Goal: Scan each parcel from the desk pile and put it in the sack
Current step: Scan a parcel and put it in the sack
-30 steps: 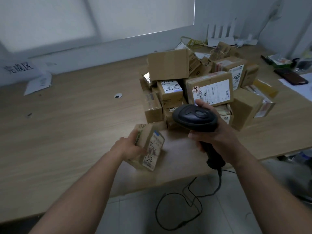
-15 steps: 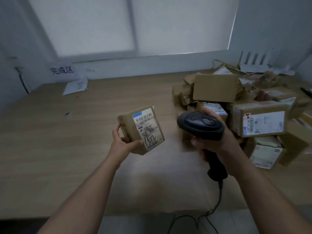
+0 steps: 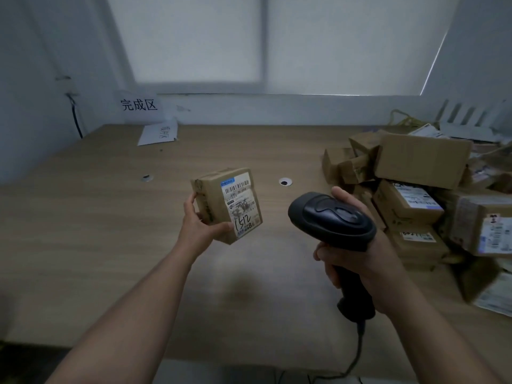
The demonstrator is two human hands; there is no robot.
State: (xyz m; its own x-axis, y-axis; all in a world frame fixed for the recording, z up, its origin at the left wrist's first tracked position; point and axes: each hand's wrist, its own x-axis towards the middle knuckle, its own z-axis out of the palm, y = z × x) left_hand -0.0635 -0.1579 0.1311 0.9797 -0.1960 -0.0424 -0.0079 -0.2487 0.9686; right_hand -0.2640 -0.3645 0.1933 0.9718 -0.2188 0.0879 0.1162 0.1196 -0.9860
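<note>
My left hand (image 3: 198,224) grips a small brown cardboard parcel (image 3: 216,200) above the desk, its white shipping label with a barcode and the handwritten number 1512 turned toward me. My right hand (image 3: 357,254) holds a black corded barcode scanner (image 3: 331,220) by its handle, just right of the parcel, with its head pointing left toward the label. A pile of brown parcels (image 3: 421,162) lies on the desk at the right. No sack is in view.
The wooden desk (image 3: 97,231) spreads wide to the left. A paper sign with Chinese characters (image 3: 139,105) hangs on the back wall above a loose sheet (image 3: 159,133). Two cable holes (image 3: 285,182) sit mid-desk. The scanner cable (image 3: 357,353) drops over the front edge.
My left hand lifted the parcel off the desk, raised it and turned its label toward me. The view swung left, so the pile now sits at the right. The scanner stays beside the parcel.
</note>
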